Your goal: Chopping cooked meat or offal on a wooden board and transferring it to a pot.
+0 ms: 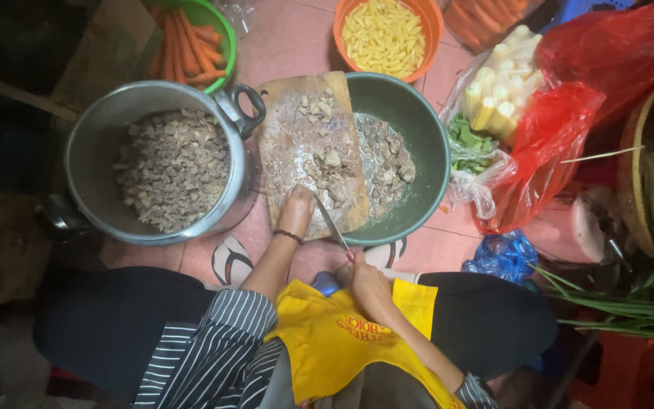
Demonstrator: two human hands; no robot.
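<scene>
A wooden cutting board [297, 129] lies tilted across the rim of a green bowl [425, 136], with chopped meat pieces [331, 170] on it and more meat in the bowl. My left hand [295, 212] presses on the near end of the board beside the meat. My right hand [369, 280] grips a knife [332, 224] by the handle, its blade pointing up toward the board's near edge. A big metal pot [100, 129] full of chopped meat stands left of the board.
At the back are a green bowl of carrots [194, 38] and an orange bowl of pale cut strips [387, 34]. Right: baby corn in a clear bag [497, 87], red plastic bags [554, 144], a blue bag [502, 256], green stalks [630, 303]. Sandals [230, 261] near my knees.
</scene>
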